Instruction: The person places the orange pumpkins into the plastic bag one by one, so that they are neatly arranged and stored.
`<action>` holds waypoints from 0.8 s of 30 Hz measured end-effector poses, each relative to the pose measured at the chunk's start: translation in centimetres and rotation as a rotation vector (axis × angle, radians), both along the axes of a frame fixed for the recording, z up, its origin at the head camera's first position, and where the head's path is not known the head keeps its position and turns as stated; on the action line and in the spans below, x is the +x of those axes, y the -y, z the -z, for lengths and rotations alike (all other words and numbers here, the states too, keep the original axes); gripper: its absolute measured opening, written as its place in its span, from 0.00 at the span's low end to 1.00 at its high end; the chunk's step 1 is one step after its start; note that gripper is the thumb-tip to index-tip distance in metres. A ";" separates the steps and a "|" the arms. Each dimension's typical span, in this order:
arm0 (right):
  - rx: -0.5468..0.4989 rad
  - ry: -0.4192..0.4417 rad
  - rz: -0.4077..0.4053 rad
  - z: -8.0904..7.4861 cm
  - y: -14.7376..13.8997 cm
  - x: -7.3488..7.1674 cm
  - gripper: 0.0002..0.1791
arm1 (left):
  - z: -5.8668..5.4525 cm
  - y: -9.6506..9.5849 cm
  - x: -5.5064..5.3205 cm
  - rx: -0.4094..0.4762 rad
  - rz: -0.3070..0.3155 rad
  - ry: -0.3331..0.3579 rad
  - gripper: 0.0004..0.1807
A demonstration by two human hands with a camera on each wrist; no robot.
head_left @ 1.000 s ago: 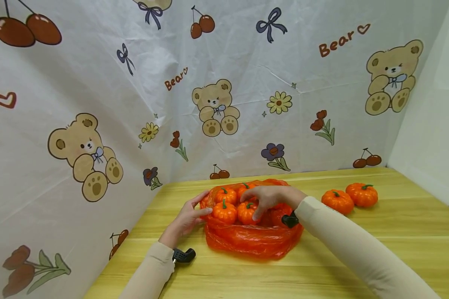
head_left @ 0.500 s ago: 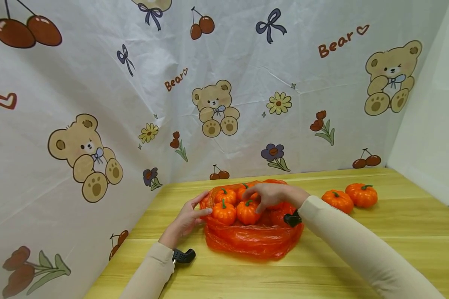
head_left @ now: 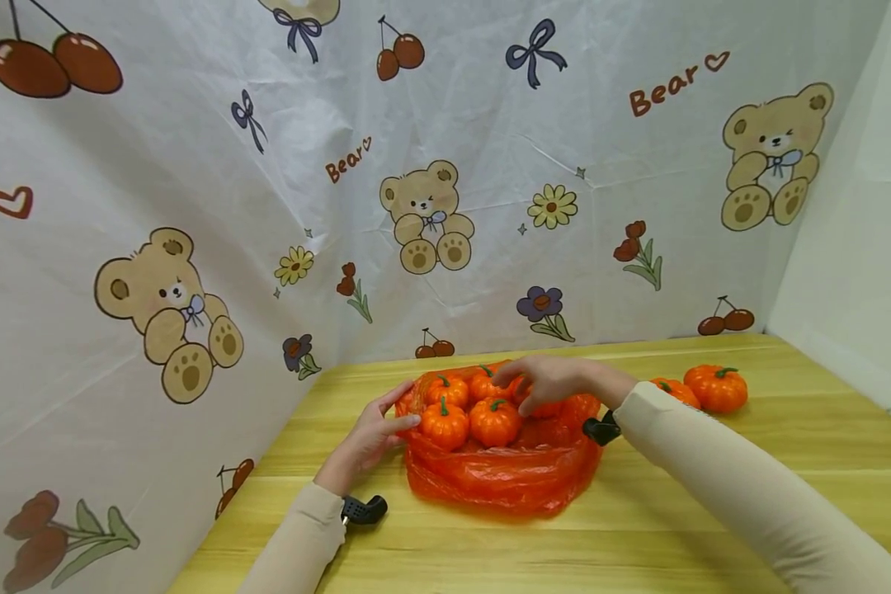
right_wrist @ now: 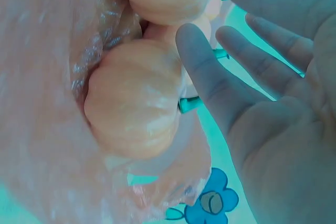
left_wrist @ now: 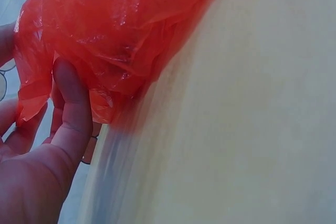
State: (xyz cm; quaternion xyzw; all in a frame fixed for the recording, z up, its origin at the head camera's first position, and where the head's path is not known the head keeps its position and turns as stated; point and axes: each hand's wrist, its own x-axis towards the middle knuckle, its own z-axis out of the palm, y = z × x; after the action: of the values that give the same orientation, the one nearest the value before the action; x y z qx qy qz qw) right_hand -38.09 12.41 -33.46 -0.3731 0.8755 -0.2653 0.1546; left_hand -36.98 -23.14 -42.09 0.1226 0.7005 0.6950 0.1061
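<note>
A red plastic bag [head_left: 483,483] stands with its mouth spread, several small orange pumpkins with green stems inside. My left hand [head_left: 371,429] holds the bag's left edge, and in the left wrist view its thumb and fingers [left_wrist: 73,98] lie on either side of the thin plastic. Above the bag's right half is my right hand [head_left: 557,384], its fingers loosely bent and spread, with nothing in them. Just left of its fingertips sits the front pumpkin [head_left: 494,422]. In the right wrist view, a pumpkin [right_wrist: 136,100] lies close beside the thumb.
Two more orange pumpkins [head_left: 716,389] rest on the wooden table [head_left: 564,553] to the right, one partly covered by the right sleeve. A white sheet [head_left: 282,148] printed with bears and flowers hangs behind the table and along its left side.
My right hand has let go of the front pumpkin and drawn back to the right and slightly up. My left hand keeps its place on the bag.
</note>
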 end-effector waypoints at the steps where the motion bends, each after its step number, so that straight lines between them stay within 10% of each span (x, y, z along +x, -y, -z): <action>1: -0.005 0.007 0.000 -0.1 -0.2 0.1 0.33 | 0.0 0.0 0.0 0.000 -0.001 -0.002 0.43; 24: -0.082 0.076 0.095 -2.1 -7.2 2.0 0.29 | -0.1 -0.1 0.2 -0.010 -0.001 -0.005 0.42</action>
State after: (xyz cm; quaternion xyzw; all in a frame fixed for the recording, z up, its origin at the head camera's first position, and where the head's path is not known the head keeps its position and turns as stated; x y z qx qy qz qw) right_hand -36.08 19.61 -31.41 -0.3270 0.8741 -0.3218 0.1595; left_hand -36.82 -23.06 -41.98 0.1233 0.7044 0.6912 0.1048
